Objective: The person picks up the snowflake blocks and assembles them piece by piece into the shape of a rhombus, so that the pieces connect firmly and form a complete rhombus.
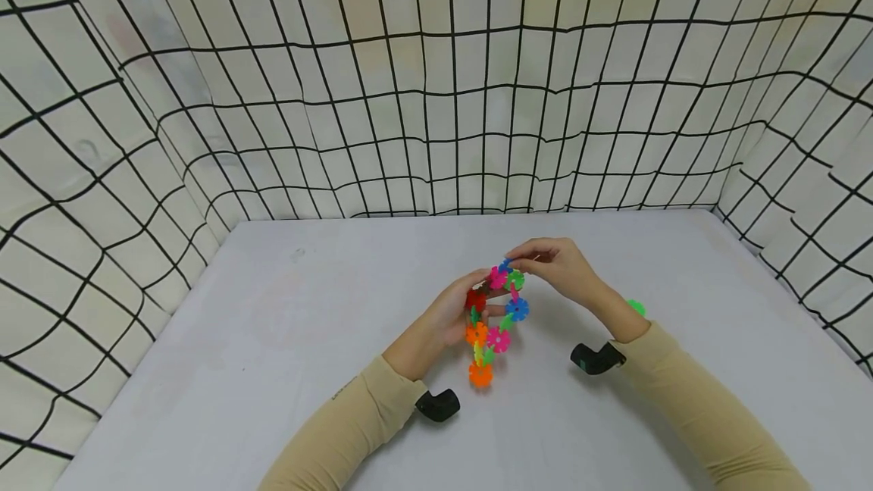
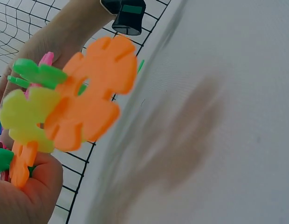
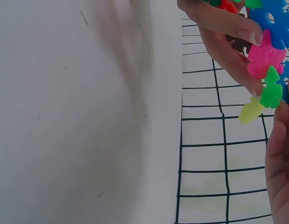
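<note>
A chain of interlocking plastic flower discs in orange, red, pink, green, yellow and blue hangs above the white table. My left hand (image 1: 446,317) holds it along its left side, fingers behind the loop. An orange disc (image 1: 480,375) dangles lowest; in the left wrist view a yellow disc (image 2: 23,116) joins onto the orange ones. At the chain's top, my right hand (image 1: 566,270) pinches a blue disc (image 1: 505,266) between thumb and fingertips. Beside that blue disc, the right wrist view has a pink disc (image 3: 265,58), a green disc (image 3: 272,89) and a yellow disc (image 3: 250,111).
A bright green piece (image 1: 636,307) lies on the table (image 1: 273,370), partly hidden behind the right wrist. Black wrist mounts (image 1: 438,405) stick out from both tan sleeves (image 1: 348,430). Black netting (image 1: 436,97) over white sheeting closes off the back and both sides.
</note>
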`<move>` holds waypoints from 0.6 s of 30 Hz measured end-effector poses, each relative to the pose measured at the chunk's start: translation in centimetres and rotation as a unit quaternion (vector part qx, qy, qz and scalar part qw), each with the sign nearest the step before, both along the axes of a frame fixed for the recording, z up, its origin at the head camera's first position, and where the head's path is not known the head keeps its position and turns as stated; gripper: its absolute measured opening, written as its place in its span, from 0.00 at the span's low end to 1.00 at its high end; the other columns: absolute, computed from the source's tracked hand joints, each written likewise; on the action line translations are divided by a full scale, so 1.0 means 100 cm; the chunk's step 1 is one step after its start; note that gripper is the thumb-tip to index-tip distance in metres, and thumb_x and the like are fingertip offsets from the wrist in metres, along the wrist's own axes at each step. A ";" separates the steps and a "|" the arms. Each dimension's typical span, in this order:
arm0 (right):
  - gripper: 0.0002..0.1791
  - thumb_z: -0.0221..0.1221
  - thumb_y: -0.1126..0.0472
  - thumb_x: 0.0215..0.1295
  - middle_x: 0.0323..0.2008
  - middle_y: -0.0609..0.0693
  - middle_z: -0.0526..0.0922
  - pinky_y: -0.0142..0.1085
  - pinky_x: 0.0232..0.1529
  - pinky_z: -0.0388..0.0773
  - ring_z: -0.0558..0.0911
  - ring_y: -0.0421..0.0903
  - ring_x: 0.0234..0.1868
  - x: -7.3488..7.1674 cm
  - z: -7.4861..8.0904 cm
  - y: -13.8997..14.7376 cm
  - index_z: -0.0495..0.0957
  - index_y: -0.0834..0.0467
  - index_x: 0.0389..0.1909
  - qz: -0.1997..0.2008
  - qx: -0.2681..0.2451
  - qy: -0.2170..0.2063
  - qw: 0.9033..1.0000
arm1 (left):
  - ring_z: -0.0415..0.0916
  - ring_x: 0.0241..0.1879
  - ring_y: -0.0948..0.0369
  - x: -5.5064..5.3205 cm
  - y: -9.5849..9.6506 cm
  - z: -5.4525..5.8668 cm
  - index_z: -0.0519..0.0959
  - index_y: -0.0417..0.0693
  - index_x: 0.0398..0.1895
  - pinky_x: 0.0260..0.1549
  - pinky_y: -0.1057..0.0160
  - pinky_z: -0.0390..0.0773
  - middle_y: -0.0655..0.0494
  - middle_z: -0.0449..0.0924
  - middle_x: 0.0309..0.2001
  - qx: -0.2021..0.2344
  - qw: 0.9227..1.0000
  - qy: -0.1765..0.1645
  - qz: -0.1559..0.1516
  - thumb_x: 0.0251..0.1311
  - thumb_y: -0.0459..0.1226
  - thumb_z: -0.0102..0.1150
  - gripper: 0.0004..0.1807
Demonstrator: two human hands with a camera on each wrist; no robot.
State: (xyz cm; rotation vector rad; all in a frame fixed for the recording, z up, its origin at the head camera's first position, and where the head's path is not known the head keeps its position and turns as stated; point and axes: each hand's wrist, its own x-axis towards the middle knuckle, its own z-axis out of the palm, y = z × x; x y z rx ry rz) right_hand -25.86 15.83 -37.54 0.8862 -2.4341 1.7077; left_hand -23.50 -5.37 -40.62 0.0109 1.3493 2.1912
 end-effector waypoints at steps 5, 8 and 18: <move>0.08 0.61 0.72 0.70 0.43 0.61 0.87 0.38 0.44 0.83 0.84 0.44 0.38 -0.001 0.000 0.002 0.86 0.68 0.46 0.004 0.022 0.000 1.000 | 0.82 0.34 0.56 0.000 0.001 0.001 0.69 0.50 0.55 0.25 0.73 0.75 0.51 0.82 0.46 -0.003 1.000 -0.001 -0.016 0.78 0.50 0.45 0.15; 0.08 0.61 0.71 0.71 0.43 0.59 0.88 0.38 0.43 0.82 0.84 0.47 0.39 -0.001 0.001 0.002 0.86 0.68 0.47 0.009 0.034 0.000 0.999 | 0.81 0.37 0.55 0.001 0.001 0.002 0.67 0.49 0.61 0.26 0.73 0.76 0.50 0.81 0.49 -0.015 1.000 0.004 -0.024 0.77 0.50 0.46 0.19; 0.09 0.62 0.69 0.72 0.44 0.54 0.87 0.34 0.39 0.78 0.80 0.57 0.40 -0.005 0.003 0.001 0.87 0.64 0.48 0.017 0.067 0.003 0.998 | 0.85 0.32 0.57 0.001 0.000 0.000 0.69 0.43 0.68 0.25 0.73 0.73 0.50 0.81 0.47 -0.031 0.998 0.022 -0.055 0.76 0.53 0.43 0.28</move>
